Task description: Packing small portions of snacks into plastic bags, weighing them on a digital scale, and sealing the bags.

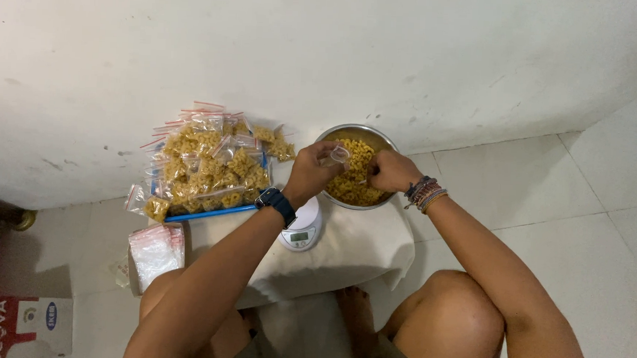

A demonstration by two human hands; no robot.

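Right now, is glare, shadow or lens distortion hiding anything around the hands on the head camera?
Head view: soft, even light, no glare on the metal bowl; left hand and right hand sharp; clear bag hard to trace; wide lens curves the wall-floor edge; dim at far left.

Scuffed white wall (325, 48) above pale floor tiles (551, 184), low table (358, 254) under a white cloth, evenly lit.

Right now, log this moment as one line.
left hand: holds small clear plastic bag | right hand: in round steel bowl of yellow pasta
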